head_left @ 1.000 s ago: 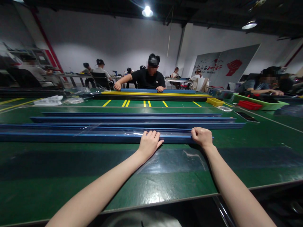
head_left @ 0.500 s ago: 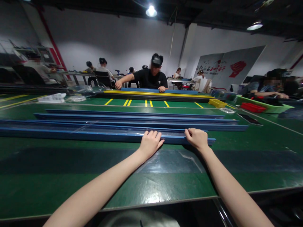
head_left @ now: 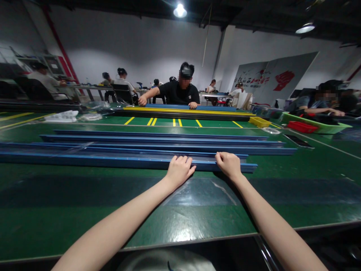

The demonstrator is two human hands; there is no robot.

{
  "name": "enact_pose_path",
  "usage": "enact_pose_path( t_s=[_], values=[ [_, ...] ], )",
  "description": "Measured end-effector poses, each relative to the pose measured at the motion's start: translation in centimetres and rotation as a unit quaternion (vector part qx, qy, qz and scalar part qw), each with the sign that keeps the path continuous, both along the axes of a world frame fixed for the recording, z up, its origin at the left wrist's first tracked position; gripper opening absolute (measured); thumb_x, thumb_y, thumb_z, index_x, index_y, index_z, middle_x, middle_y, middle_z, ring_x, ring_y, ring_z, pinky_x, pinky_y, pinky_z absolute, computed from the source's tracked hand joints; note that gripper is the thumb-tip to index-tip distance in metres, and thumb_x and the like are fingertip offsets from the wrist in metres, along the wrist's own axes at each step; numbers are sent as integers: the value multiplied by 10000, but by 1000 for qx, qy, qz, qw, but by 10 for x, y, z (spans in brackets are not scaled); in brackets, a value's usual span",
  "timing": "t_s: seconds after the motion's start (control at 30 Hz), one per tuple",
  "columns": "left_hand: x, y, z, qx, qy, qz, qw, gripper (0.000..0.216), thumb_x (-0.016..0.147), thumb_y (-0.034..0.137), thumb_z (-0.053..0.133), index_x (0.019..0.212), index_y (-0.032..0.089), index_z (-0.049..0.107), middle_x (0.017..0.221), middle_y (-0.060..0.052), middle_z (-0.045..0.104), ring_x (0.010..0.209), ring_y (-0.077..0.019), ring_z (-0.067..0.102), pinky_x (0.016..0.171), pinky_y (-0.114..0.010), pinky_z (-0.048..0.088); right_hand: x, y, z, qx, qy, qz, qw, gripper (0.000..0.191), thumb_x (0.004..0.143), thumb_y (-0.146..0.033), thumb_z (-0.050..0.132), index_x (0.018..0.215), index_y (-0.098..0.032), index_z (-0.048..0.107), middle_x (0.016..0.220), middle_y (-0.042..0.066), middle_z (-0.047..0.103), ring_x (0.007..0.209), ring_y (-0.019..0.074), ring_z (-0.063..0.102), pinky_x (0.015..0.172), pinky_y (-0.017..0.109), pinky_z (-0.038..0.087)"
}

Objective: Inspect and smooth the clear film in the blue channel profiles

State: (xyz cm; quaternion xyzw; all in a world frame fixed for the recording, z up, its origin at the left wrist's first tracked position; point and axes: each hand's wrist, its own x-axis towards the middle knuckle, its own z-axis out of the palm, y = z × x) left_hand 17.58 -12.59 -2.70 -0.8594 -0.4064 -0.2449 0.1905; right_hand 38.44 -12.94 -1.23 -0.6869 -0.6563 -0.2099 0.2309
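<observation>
A long blue channel profile (head_left: 126, 162) lies across the table in front of me. My left hand (head_left: 179, 169) has its fingers curled over the near wall of this profile, thumb pointing right. Near the profile's right end, my right hand (head_left: 229, 164) is closed, with its fingertips hidden inside the channel, apparently pinching a clear plastic strip (head_left: 75, 149) that lies along it. More blue profiles (head_left: 270, 151) lie just behind, roughly parallel. Closer to me, a wide transparent sheet (head_left: 197, 190) rests flat on the table.
The green table (head_left: 158, 222) has its near edge by my forearms. Across it, a person in black (head_left: 182, 94) handles yellow and black profiles (head_left: 180, 111). To the right are a yellow tray (head_left: 258, 122), a red tray (head_left: 302, 127), a green bin (head_left: 332, 130) and a phone-like slab (head_left: 299, 141).
My right hand has moved a little left along the channel. The visible crosswise end of the clear strip has also shifted left. My left hand stays in place.
</observation>
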Motion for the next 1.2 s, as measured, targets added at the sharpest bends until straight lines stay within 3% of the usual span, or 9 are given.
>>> enact_pose_path(
  t_s=[0.33,1.2],
  values=[
    [0,1,4,-17,-2,1,1000,258,827,386,405,823,166,541,746,-43,602,723,-182,548,636,-306,313,1,0,0,-5,-3,5,1000,406,812,-321,328,539,-183,595,652,46,660,564,129,548,494,234,203],
    [-3,3,3,-30,8,-25,999,229,824,361,409,875,174,532,802,-40,604,746,-175,547,636,-303,320,3,3,-3,26,-2,18,999,406,801,-321,341,506,-179,580,613,42,648,523,116,523,489,238,190]
  ],
)
